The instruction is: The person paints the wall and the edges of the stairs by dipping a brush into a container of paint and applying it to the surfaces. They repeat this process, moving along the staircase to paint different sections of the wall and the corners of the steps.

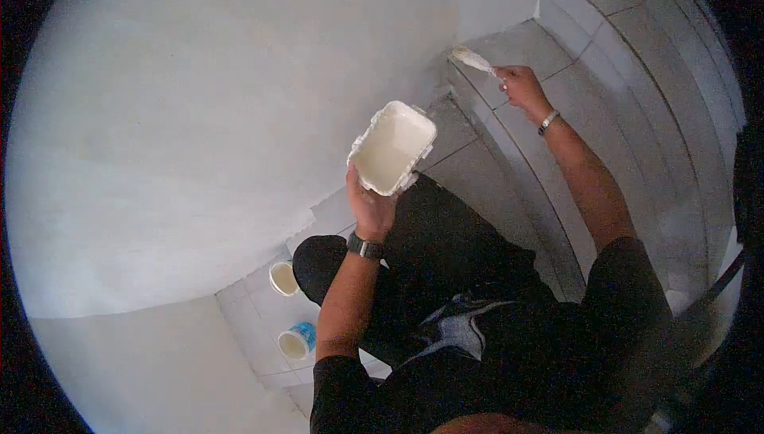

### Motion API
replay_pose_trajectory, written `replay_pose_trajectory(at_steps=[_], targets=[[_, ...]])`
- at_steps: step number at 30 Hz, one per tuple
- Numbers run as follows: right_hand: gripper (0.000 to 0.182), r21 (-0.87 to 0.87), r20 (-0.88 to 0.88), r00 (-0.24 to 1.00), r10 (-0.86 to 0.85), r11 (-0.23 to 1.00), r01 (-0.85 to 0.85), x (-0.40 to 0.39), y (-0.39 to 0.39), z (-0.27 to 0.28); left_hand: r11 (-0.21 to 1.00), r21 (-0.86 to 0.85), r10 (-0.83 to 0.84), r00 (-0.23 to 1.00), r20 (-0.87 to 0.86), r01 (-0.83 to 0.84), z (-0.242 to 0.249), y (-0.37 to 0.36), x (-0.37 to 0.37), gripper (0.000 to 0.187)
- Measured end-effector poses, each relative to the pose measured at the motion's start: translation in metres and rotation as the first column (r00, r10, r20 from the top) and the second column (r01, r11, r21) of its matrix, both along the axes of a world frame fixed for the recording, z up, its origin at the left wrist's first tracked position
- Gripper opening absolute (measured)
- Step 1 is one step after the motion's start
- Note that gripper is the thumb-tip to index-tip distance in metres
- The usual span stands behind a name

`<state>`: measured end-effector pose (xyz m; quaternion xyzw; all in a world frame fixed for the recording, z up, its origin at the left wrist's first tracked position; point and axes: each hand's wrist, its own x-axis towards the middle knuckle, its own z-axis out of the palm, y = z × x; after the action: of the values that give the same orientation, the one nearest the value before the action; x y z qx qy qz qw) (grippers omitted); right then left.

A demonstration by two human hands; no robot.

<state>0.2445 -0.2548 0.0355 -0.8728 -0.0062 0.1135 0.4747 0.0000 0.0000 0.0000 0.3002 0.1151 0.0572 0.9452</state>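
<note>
My left hand (372,205) grips the lower end of a white rectangular tub (394,147), tilted so its open top faces me, with pale, paint-like stuff inside and smears along its rim. In my right hand (521,90) is the handle of a brush (472,58), its bristles coated white. The bristles point up and left, close to where the wall meets the tiled steps; whether they touch the surface I cannot tell.
A pale wall (199,115) fills the left side. Tiled steps (593,99) curve along the right. On the floor at lower left stand a white bucket (283,278) and a blue-and-white bucket (296,342). My bent knee (318,263) is beside them.
</note>
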Motion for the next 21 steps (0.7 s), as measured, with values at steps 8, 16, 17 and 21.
replay_pose_trajectory(at_steps=[8,16,17,21], targets=[[0.029,0.336,0.067,0.995,0.075,0.937,-0.093,0.004,0.056,0.05,0.998,0.063,0.005,1.0,0.018,-0.006,0.024,0.029,-0.01,0.06],[0.028,-0.132,0.626,0.659,0.417,0.889,-0.438,-0.067,0.057,0.146,0.994,0.092,-0.054,0.995,-0.088,0.062,0.029,0.049,0.001,0.061],[0.027,-0.578,0.719,0.201,0.666,0.733,-0.36,-0.071,0.061,0.143,0.991,0.093,-0.086,0.99,-0.115,0.097,0.02,0.054,0.004,0.061],[0.03,-0.856,0.325,0.094,0.941,0.335,-0.394,-0.122,0.084,0.137,0.988,0.084,-0.112,0.981,-0.16,0.127,0.016,0.057,0.001,0.055]])
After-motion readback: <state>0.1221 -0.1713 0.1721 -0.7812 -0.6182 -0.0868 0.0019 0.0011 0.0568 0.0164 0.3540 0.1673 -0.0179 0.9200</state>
